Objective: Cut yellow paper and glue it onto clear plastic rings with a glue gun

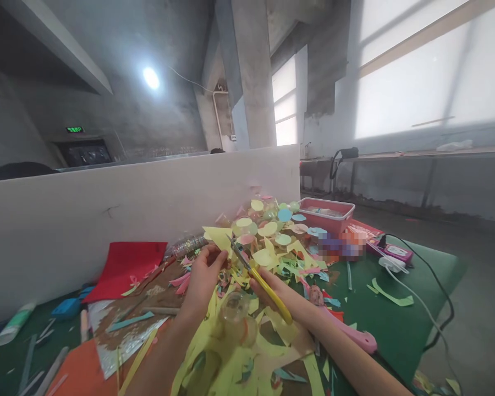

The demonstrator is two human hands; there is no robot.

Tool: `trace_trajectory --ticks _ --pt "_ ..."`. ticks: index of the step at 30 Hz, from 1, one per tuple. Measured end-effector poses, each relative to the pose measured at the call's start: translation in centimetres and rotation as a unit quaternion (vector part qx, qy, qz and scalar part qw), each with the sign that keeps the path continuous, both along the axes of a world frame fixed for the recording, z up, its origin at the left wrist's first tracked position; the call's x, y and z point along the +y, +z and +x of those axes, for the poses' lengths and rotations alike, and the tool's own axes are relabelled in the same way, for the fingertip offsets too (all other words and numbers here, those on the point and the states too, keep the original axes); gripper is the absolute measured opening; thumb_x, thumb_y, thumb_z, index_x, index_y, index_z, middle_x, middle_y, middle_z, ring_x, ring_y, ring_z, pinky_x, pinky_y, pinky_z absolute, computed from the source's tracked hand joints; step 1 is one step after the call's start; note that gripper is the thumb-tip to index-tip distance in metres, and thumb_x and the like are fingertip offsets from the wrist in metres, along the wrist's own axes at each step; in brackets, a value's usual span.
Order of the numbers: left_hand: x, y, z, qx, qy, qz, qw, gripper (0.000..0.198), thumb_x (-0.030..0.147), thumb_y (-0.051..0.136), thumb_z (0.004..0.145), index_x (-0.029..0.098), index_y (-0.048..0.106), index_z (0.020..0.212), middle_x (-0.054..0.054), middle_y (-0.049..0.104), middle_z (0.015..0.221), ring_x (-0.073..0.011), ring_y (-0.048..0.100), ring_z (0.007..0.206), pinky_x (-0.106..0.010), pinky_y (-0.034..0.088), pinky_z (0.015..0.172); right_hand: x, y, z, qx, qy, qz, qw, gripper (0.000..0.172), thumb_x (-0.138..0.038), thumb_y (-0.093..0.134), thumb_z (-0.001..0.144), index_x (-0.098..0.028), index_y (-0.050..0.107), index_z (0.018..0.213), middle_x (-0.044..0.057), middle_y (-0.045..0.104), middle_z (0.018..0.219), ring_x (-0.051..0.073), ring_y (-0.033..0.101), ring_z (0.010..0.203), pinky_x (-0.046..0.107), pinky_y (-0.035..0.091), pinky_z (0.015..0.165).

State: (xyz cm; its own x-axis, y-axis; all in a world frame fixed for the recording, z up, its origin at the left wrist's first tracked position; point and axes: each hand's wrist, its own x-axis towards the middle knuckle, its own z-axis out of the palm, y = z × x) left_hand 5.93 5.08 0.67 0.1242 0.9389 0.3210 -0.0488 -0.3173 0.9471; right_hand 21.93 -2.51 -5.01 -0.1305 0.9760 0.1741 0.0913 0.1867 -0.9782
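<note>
Yellow paper [219, 237] is pinched at its lower edge by the fingers of the left hand [204, 275], held up above the littered table [400, 319]. The right hand [272, 290] grips yellow-handled scissors [258, 278]; the blades are slightly parted, tips touching the edge of the sheet. Directly beneath the hands lies a clear tape roll [235, 308] among yellow offcuts. A heap of paper circles [268, 231] in pastel colours sits just beyond the scissors, with a pink tray [328, 215] beside it on the right. A red sheet [126, 267] lies to the left against the white partition [107, 220]. A pink glue gun [350, 330] rests near the right forearm, and a black cable [437, 286] runs across the green mat.
</note>
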Motion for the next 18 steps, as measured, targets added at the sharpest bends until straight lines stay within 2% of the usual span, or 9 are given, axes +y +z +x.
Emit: trace_trajectory --ticks 5,11,18 --pt "-0.5 0.3 0.1 0.0 -0.004 0.003 1.0 0.036 0.044 0.078 0.061 0.017 0.062 0.078 0.002 0.062 0.068 -0.0126 0.056 0.061 -0.026 0.047 0.063 0.7 -0.7 -0.2 0.015 -0.003 -0.029 0.999 0.057 -0.075 0.053 0.077 -0.02 0.047 0.09 -0.009 0.035 0.061 0.006 0.029 0.047 0.02 0.024 0.042" --pt "-0.4 0.3 0.2 -0.007 -0.004 0.004 1.0 0.04 0.046 0.08 0.056 0.018 0.059 0.075 0.004 0.061 0.064 -0.0125 0.055 0.058 -0.026 0.046 0.061 0.9 -1.1 -0.2 0.004 -0.006 -0.018 1.0 0.054 -0.072 0.058 0.076 -0.02 0.051 0.088 -0.008 0.036 0.062 0.006 0.029 0.046 0.019 0.024 0.042" --pt "-0.7 0.3 0.2 -0.005 -0.009 0.002 1.0 0.037 0.044 0.08 0.058 0.018 0.058 0.073 0.005 0.059 0.061 -0.0118 0.054 0.056 -0.025 0.044 0.061 1.3 -1.9 -0.2 -0.006 -0.011 -0.02 1.0 0.053 -0.071 0.056 0.078 -0.02 0.053 0.092 -0.007 0.039 0.063 0.007 0.032 0.046 0.02 0.026 0.042"
